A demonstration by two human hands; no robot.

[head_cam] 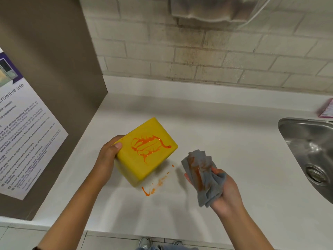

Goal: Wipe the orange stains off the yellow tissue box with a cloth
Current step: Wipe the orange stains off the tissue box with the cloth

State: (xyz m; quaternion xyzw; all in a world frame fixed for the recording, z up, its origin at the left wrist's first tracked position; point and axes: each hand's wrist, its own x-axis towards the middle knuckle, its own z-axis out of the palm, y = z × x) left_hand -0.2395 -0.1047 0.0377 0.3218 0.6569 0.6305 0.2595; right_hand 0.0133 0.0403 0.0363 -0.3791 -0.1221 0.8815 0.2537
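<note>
Two forearms reach out from the near edge over the white tabletop (225, 134). On the left, the left hand (106, 159) grips the yellow tissue box (144, 152) by its left end, thumb laid on the upper face, fingers wrapped out of sight behind. That box sits tilted, its near corner down toward the tabletop; whether it actually touches I cannot tell. Across the upper face runs a scrawl of orange stains (149, 146), with a drip trailing down toward the near side. Just right of the box, apart from it, the right hand (223, 190) is turned palm up with its fingers (216, 171) closed around a bunched grey cloth (203, 175). Folded edges of the cloth stick up toward the far side, and an orange-brown smear streaks down its front. More orange smears (153, 188) lie on the tabletop just below the box's near corner. Off to the far right is a steel sink (310, 150), with a pink packet (327, 109) beyond it. A printed microwave notice (23, 138) hangs on the brown panel at left.
</note>
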